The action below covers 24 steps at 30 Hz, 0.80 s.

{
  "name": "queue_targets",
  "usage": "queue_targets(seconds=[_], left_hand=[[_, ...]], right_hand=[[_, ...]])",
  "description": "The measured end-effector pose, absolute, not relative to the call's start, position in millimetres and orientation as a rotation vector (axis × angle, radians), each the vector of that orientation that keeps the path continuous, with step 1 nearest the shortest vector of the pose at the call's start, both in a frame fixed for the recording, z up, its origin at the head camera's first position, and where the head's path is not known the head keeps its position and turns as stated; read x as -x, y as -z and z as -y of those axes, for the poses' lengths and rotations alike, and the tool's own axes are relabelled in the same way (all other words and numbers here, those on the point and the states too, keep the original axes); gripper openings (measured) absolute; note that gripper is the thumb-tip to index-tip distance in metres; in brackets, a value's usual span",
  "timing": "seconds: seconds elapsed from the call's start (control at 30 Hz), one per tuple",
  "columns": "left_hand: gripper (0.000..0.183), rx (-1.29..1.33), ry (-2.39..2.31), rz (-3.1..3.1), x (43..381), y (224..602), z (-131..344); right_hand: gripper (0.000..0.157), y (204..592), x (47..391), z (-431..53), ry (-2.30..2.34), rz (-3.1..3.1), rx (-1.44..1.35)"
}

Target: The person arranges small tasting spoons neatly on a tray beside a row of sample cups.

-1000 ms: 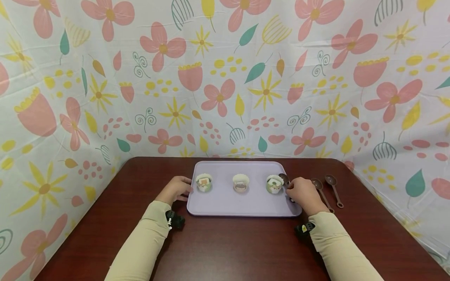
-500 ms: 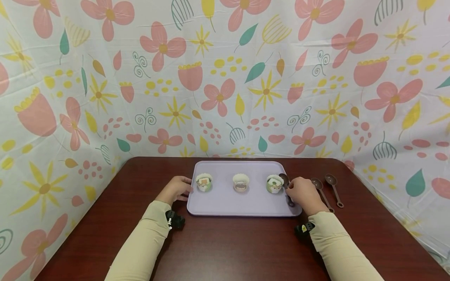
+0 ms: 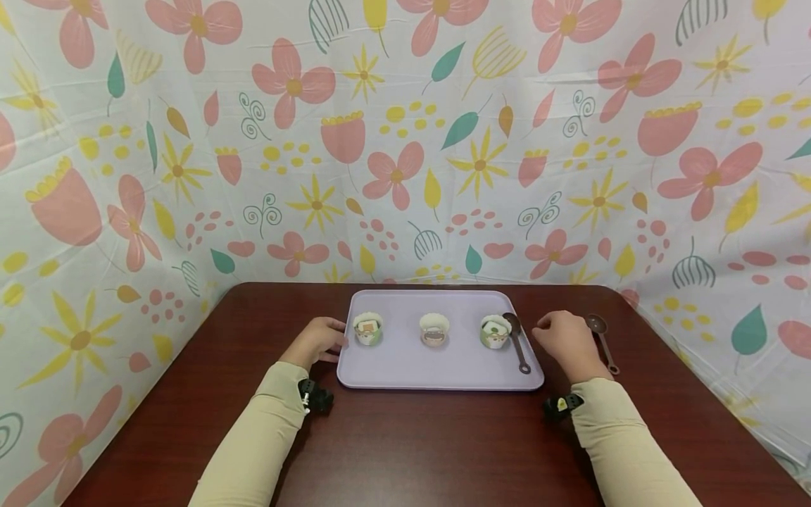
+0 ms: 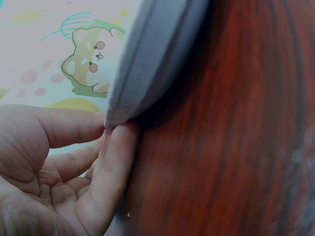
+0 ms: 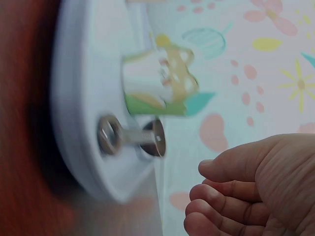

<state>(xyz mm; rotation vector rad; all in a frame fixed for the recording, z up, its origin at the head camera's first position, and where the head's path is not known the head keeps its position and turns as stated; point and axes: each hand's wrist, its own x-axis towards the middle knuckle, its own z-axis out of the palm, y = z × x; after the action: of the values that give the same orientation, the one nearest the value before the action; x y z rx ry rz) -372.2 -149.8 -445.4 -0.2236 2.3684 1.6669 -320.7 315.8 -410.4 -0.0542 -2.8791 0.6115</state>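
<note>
My left hand holds the left edge of the lilac tray; in the left wrist view its fingertips meet at the rim. Away from the tray's right side, my right hand hovers with loosely bent fingers and holds nothing. On the tray lies a brown spoon with a ring at its handle end, right beside the green-and-white paper cup. A pink paper cup stands mid-tray, and another green paper cup stands at the left. Small light pieces show inside the cups.
Another brown spoon lies on the dark red wooden table, right of my right hand. A further spoon there is now hidden by the hand. Behind the table hangs a flower-patterned cloth.
My right hand has let go of the spoon, leaving it on the tray beside the right cup, and has moved right over the other spoons. The left hand has stayed at the tray edge.
</note>
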Motion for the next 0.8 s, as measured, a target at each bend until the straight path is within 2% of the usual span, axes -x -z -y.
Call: queue_targets(seconds=[0.5,0.8], left_hand=[[0.047,0.223,-1.673,-2.363,372,446,150],[0.047,0.219,-1.683,-2.359,373,448,151]], right_hand=[[0.039,407,308,-375,-0.694,2.841,0.238],[0.033,407,305,-388,-0.682,2.904,0.261]])
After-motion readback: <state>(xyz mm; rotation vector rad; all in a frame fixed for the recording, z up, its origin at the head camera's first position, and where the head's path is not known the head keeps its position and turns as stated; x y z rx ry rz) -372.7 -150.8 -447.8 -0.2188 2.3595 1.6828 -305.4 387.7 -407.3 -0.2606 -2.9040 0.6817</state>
